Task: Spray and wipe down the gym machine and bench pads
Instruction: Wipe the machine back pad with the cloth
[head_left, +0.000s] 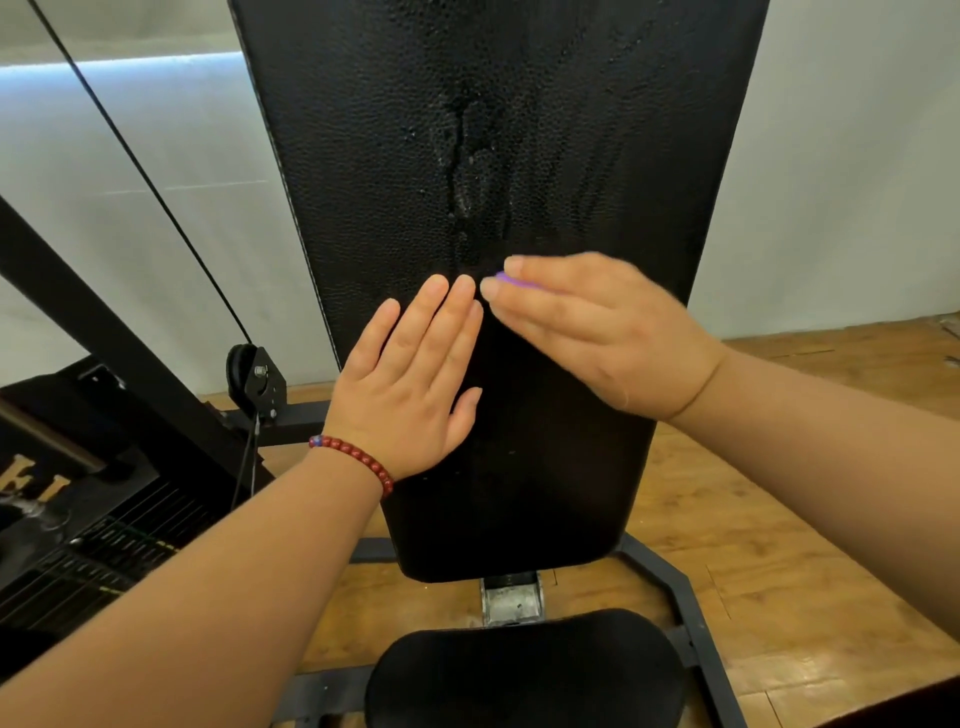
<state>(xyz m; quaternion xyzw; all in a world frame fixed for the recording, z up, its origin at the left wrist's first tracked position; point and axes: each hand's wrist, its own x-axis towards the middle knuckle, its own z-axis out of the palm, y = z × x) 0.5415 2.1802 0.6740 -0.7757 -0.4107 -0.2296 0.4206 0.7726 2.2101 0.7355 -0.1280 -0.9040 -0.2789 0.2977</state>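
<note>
A tall black textured back pad (363, 156) fills the middle of the view. Wet spray streaks (467, 171) run down its centre. My left hand (410, 384), with a red bead bracelet at the wrist, lies flat on the pad's lower left, fingers straight. My right hand (597, 327) is blurred and presses flat against the pad just to the right, fingers pointing left. A small purple wiping piece (506, 279) peeks out under its fingertips; the rest of it is hidden. The black seat pad (524, 675) sits below.
A black cable (140, 171) slants down to a pulley (249, 376) left of the pad. A weight stack (93, 561) stands at lower left. Black frame bars (691, 613) cross the wooden floor (779, 519). A white wall stands behind.
</note>
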